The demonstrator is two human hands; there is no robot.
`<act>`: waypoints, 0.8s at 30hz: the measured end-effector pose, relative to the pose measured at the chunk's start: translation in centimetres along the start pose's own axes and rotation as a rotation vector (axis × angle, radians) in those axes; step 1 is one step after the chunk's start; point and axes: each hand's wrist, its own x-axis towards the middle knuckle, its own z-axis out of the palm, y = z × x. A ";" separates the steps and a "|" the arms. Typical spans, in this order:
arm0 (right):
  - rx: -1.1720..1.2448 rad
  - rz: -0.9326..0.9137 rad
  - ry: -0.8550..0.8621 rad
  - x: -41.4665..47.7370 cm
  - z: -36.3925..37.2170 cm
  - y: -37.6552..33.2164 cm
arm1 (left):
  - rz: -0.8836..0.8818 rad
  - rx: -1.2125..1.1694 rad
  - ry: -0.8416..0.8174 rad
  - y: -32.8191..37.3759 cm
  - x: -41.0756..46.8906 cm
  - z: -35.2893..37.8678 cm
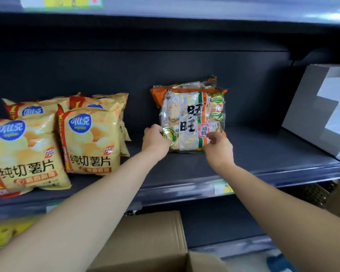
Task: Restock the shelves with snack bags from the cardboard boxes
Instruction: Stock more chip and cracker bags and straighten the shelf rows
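An orange and clear bag of rice crackers [190,116] stands upright on the dark shelf [243,165], with another like it right behind. My left hand [155,142] grips its lower left corner. My right hand [218,148] pinches its lower right edge. Several yellow potato chip bags [90,138] stand in rows on the left part of the same shelf. An open cardboard box [149,242] sits below, its flaps in front of me.
A white box-like panel [320,107] leans at the shelf's right end. The shelf above [185,8] overhangs. A yellow price tag [223,186] hangs on the shelf's front rail. Bare shelf lies between the chips and crackers and to the crackers' right.
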 end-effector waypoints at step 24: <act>-0.730 0.172 -1.160 -22.0 12.6 8.7 | -0.538 0.349 -0.908 -23.8 -20.3 -2.1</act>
